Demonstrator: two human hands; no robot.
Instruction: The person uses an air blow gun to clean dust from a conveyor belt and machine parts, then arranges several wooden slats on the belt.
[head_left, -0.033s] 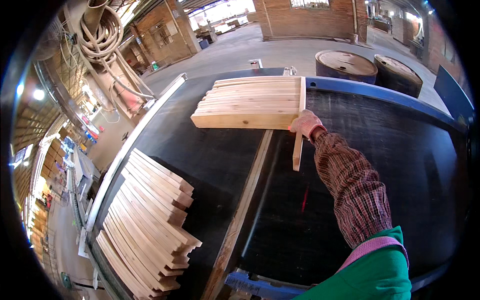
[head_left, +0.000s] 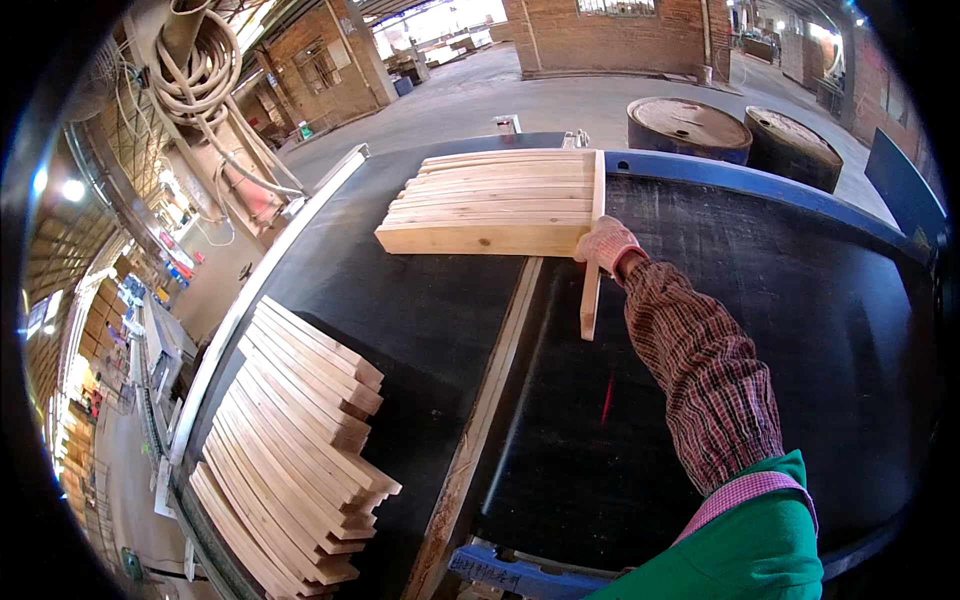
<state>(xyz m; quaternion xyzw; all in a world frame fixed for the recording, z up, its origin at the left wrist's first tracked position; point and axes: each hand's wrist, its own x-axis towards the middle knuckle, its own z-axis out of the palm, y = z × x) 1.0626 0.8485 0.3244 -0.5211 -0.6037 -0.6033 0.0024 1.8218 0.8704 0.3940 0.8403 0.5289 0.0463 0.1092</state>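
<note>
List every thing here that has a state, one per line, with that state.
Right hand: gloved, gripping the upright slat.
Upright slat: on edge against the far stack's end.
Far stack: boards flat, side by side.
Near stack: slats fanned, leaning.
Long strip: lying flat on the black table.
Left hand: out of view.

A brick wall (head_left: 610, 35) and sunlit concrete floor (head_left: 480, 100) are seen along the frame's top, two dark drums (head_left: 735, 130) at upper right.

The right hand (head_left: 606, 243) wears a pinkish knit work glove. Its arm is covered by a long plaid sleeve (head_left: 700, 370) in dark red and brown. At five o'clock, a green vest (head_left: 745, 550) overlaps a pink checked cuff edge.
</note>
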